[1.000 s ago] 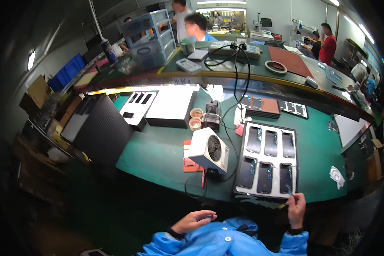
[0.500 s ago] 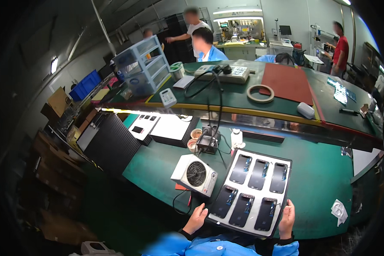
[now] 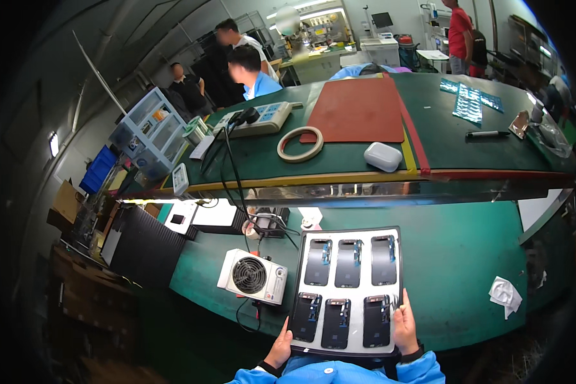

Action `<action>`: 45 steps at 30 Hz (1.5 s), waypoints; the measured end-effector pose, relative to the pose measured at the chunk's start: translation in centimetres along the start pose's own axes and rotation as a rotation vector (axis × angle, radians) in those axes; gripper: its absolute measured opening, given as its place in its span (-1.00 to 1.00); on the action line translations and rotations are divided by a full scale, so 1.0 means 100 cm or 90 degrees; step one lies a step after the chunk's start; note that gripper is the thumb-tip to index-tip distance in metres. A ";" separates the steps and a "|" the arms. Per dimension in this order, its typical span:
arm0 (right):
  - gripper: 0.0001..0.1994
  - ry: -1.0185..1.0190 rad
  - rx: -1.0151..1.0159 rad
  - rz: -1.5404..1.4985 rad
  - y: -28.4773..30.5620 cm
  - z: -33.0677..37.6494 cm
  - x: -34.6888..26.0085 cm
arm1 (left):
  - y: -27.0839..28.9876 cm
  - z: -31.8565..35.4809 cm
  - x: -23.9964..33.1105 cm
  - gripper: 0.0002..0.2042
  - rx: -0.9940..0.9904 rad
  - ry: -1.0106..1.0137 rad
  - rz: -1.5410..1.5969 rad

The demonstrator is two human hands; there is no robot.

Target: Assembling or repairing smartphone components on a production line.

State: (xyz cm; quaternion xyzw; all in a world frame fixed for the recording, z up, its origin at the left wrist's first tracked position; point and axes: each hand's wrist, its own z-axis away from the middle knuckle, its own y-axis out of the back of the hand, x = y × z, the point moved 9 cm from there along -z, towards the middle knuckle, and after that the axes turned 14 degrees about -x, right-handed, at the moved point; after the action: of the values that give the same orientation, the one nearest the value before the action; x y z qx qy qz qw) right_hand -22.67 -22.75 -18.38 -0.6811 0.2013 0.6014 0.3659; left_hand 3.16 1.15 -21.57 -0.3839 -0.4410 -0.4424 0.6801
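Note:
A black-rimmed tray with a white lining (image 3: 357,326) is held level before me over the near edge of the green bench. Several dark phone screens (image 3: 318,264) with blue flex cables lie in two rows in it. My left hand (image 3: 280,347) grips the tray's near left corner. On the opposite side, my right hand (image 3: 404,328) clasps the right rim, its thumb over the top edge. The fingers under the tray are hidden.
Left of the tray stands a white ionizing fan (image 3: 253,275). White trays (image 3: 217,216) and a black stack (image 3: 150,246) are farther left. A crumpled tissue (image 3: 505,296) lies at right. Above, a shelf carries a tape roll (image 3: 300,144), a white case (image 3: 383,157) and a power strip (image 3: 262,120).
My view has swung to the right. The tray now sits straighter and closer to me, still between both hands. People in the background have shifted.

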 end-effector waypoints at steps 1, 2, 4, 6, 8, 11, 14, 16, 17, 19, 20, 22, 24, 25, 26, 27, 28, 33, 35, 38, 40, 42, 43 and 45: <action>-0.37 -0.006 -0.020 -0.006 0.006 -0.003 -0.001 | -0.005 -0.001 -0.005 -0.45 -0.008 -0.004 0.008; -0.37 0.017 -0.024 -0.068 0.006 -0.004 -0.007 | -0.009 0.000 -0.012 -0.44 -0.023 0.001 0.025; -0.41 0.047 -0.052 -0.124 0.007 -0.005 -0.014 | -0.012 -0.001 -0.014 -0.44 -0.025 -0.005 0.007; -0.43 0.073 -0.023 -0.050 0.005 0.002 -0.004 | -0.013 0.003 -0.010 -0.43 -0.012 -0.016 -0.011; -0.50 0.114 0.010 -0.035 0.004 0.008 -0.007 | -0.005 -0.001 -0.013 -0.43 -0.042 -0.003 0.012; -0.50 0.117 0.017 -0.031 0.018 0.021 0.018 | -0.006 0.001 -0.014 -0.42 -0.075 -0.001 -0.006; -0.51 0.107 0.047 -0.013 0.002 0.030 0.007 | 0.004 0.001 -0.013 -0.42 -0.108 -0.012 -0.033; -0.51 0.118 0.067 0.020 -0.005 0.038 0.000 | 0.011 -0.001 -0.013 -0.43 -0.113 -0.026 -0.052; -0.53 0.094 0.072 -0.051 -0.013 0.042 0.000 | 0.030 -0.006 -0.031 -0.43 -0.093 -0.054 -0.170; -0.56 0.124 0.106 0.019 -0.018 0.053 -0.002 | 0.042 -0.007 -0.042 -0.42 -0.082 -0.039 -0.186; -0.61 0.133 0.122 0.029 -0.014 0.060 0.006 | 0.044 -0.009 -0.041 -0.42 -0.093 -0.056 -0.231; -0.61 0.136 0.146 0.009 -0.018 0.067 0.012 | 0.046 -0.011 -0.036 -0.40 -0.128 -0.043 -0.286; -0.61 0.127 0.157 0.018 -0.023 0.074 0.010 | 0.048 -0.013 -0.035 -0.38 -0.153 -0.034 -0.326; -0.68 0.144 0.185 0.027 -0.023 0.077 0.006 | 0.047 -0.014 -0.034 -0.38 -0.161 -0.035 -0.348; -0.73 0.160 0.212 0.035 -0.022 0.079 0.002 | 0.047 -0.014 -0.034 -0.38 -0.148 -0.025 -0.381; -0.78 0.168 0.260 0.073 -0.015 0.083 0.005 | 0.044 -0.011 -0.025 -0.38 -0.142 -0.008 -0.397; -0.78 0.142 0.248 0.090 -0.014 0.084 0.007 | 0.043 -0.011 -0.021 -0.39 -0.141 -0.014 -0.408; -0.77 0.062 0.243 0.224 -0.008 0.082 0.006 | 0.047 -0.013 -0.004 -0.42 -0.149 -0.081 -0.399; -0.77 0.024 0.237 0.218 -0.018 0.073 0.001 | 0.050 -0.013 -0.008 -0.42 -0.143 -0.102 -0.445; -0.77 -0.009 0.279 0.354 -0.010 0.073 0.006 | 0.043 -0.018 -0.015 -0.39 -0.133 -0.158 -0.441; -0.74 -0.028 0.262 0.262 -0.015 0.081 0.010 | 0.040 -0.019 -0.020 -0.37 -0.156 -0.144 -0.439; -0.72 -0.027 0.260 0.256 -0.007 0.090 0.012 | 0.035 -0.024 -0.020 -0.37 -0.182 -0.143 -0.428; -0.71 -0.028 0.269 0.268 0.005 0.092 0.020 | 0.035 -0.024 -0.023 -0.37 -0.194 -0.136 -0.425; -0.69 -0.027 0.333 0.183 0.005 0.091 0.021 | 0.035 -0.024 -0.021 -0.37 -0.216 -0.134 -0.401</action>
State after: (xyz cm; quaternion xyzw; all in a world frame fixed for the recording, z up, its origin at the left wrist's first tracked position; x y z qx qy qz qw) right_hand -28.70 -15.98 -20.59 -0.5156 0.4365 0.5886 0.4441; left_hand 6.62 0.64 -24.76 -0.3795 -0.5255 -0.6550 0.3884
